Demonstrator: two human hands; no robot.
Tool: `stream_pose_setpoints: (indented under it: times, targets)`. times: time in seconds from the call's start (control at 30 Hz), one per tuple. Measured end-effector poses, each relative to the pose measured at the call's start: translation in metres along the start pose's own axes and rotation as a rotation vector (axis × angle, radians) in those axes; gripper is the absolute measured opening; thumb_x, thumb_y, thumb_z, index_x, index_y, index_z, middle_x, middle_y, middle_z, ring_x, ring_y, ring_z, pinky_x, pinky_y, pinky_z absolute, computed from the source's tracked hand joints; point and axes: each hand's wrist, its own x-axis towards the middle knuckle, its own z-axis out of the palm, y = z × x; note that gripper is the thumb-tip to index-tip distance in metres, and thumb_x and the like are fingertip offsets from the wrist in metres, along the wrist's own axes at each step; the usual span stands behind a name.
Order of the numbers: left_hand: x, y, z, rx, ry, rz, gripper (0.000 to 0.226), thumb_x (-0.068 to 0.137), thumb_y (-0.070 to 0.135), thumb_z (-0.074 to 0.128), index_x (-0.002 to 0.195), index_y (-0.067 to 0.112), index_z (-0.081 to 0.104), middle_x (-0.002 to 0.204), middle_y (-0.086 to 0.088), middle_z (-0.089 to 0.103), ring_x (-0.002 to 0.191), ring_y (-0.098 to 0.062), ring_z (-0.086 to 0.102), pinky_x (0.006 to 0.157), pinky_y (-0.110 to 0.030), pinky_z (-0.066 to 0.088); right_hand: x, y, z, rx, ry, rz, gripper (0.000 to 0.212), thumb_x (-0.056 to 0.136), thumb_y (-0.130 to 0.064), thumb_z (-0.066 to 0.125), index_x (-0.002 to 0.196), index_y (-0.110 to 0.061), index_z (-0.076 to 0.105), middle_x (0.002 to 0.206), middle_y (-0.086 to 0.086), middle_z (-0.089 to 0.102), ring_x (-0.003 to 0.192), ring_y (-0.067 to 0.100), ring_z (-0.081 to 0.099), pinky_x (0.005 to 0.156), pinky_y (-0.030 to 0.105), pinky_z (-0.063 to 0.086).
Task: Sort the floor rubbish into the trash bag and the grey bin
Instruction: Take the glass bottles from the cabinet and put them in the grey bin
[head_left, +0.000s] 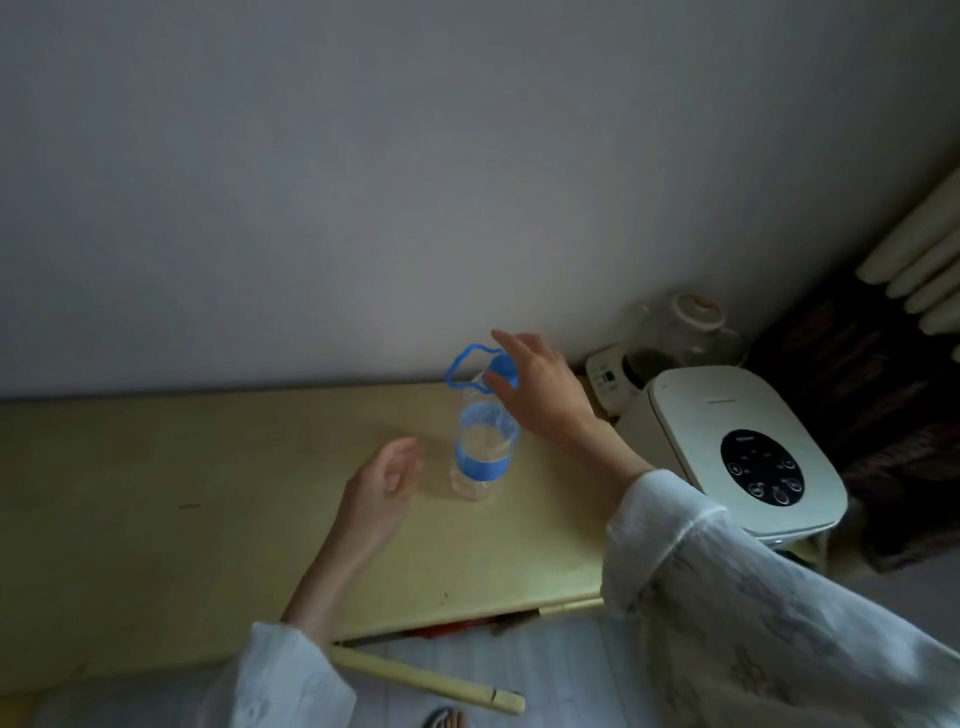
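Observation:
A clear plastic bottle (484, 441) with a blue label, blue cap and blue carry loop stands upright on the pale yellow table (208, 493), close to the wall. My right hand (535, 389) is at the bottle's top. Its thumb lies in front of the neck and its fingers are spread behind the cap, the index finger straight. I cannot tell whether it touches the cap. My left hand (384, 483) hovers just left of the bottle's base, palm toward it, fingers relaxed and holding nothing. Neither a trash bag nor a grey bin is in view.
A white appliance (691, 415) with a round black control panel stands at the table's right end. Behind it is a glass kettle (680, 332) on its base. A radiator (919, 254) is at the far right. A cream rod (426, 680) lies on the floor below the table's front edge.

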Motion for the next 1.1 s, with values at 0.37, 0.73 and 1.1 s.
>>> stream_pose_setpoints:
  times: [0.37,0.73,1.1]
  targets:
    - [0.000,0.010,0.036,0.014,-0.092,0.043,0.025,0.090,0.007,0.055,0.115,0.007,0.059,0.106,0.001,0.061,0.096,-0.012,0.056,0.087,-0.018,0.038,-0.072,0.040,-0.009,0.022,0.141,0.086,0.040,0.086,-0.021,0.059,0.126,-0.015,0.052,0.120,0.007,0.054,0.110,0.026,0.053,0.082,0.032,0.042]
    - [-0.112,0.066,0.145,0.068,-0.495,0.286,0.018,0.089,0.003,0.055,0.103,0.011,0.063,0.094,0.000,0.065,0.081,0.002,0.060,0.073,-0.001,0.040,-0.291,0.120,-0.068,0.105,0.472,0.458,0.031,0.082,-0.023,0.062,0.112,-0.017,0.057,0.101,0.003,0.052,0.085,0.025,0.056,0.076,0.033,0.047]
    - [-0.299,0.081,0.314,0.223,-1.072,0.394,0.021,0.091,0.010,0.054,0.110,0.017,0.061,0.100,0.001,0.065,0.095,-0.011,0.060,0.083,-0.018,0.041,-0.572,0.226,-0.076,0.125,0.709,1.070,0.026,0.083,-0.023,0.060,0.108,-0.020,0.058,0.094,-0.004,0.049,0.081,0.020,0.059,0.073,0.024,0.038]
